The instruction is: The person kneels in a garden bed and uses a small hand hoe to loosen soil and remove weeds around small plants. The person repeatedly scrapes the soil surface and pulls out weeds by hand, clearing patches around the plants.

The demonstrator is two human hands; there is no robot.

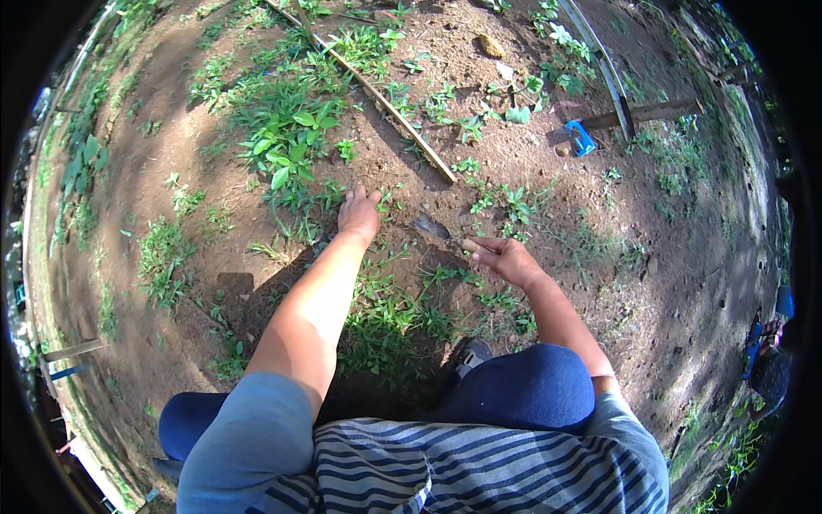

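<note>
My right hand grips the light-coloured handle of a hand trowel. The trowel's metal blade points left and lies at the soil, partly in shadow. Just left of the blade, my left hand reaches down to the ground with its fingertips beside a small green weed. Its fingertips are partly hidden, so whether they pinch anything is unclear. Low weeds grow between my forearms, in front of my shoe.
A long thin wooden strip lies diagonally beyond my hands. Dense leafy weeds grow at the upper left. At the upper right are a blue plastic object, a wooden plank, a curved strip and a stone.
</note>
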